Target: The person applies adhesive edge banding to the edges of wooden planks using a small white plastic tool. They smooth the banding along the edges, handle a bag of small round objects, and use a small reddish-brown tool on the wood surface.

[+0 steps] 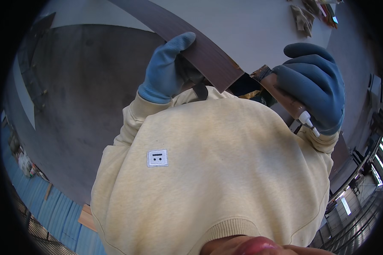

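Dark wood-grain strip (200, 49) gripped in gloved left hand (168, 70); gloved right hand (317, 87) closed round brown glue tube (285, 98), nozzle pointing toward chest.

I wear blue-grey knit work gloves on my left hand (168, 68) and right hand (317, 87), and a pale yellow sweatshirt (208, 170) with ribbed cuffs and a small white square patch (157, 158).

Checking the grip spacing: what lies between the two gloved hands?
In the head view, the cut end of the dark wood-grain strip held by the left hand lies there, meeting the brown tool's tip from the right hand.
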Motion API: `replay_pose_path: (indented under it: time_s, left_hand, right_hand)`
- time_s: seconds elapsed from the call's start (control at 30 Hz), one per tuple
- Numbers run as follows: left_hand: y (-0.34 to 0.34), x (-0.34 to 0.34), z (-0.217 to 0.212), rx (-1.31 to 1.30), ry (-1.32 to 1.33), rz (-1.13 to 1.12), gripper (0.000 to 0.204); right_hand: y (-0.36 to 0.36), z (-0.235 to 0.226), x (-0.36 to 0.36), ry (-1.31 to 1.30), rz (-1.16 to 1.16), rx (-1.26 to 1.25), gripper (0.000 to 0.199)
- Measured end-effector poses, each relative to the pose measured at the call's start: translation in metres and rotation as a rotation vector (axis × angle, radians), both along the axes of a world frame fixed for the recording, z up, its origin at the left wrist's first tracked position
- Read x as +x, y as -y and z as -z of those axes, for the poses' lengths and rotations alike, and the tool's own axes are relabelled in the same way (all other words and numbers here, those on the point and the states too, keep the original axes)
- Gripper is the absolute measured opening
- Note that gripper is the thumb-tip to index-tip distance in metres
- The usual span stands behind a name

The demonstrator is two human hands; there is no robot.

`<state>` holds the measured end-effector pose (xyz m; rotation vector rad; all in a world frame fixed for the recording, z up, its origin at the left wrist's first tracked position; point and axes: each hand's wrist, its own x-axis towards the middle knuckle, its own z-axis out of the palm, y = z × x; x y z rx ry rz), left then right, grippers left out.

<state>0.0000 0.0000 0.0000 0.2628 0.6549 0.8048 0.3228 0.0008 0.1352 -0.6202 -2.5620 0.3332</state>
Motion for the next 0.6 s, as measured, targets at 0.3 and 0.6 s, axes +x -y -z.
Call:
replay_pose_path:
  time_s: [0.3,0.6]
  left_hand:
    - [-0.011,0.0,-0.009,0.043,-0.001,0.009,0.032]
    - [0.015,-0.025,-0.004,0.067,-0.008,-0.016,0.033]
  right_hand:
    - [-0.013,0.007,-0.014,0.005,0.016,0.01,0.049]
    - [0.013,0.015,-0.045,0.06,0.023,0.038,0.047]
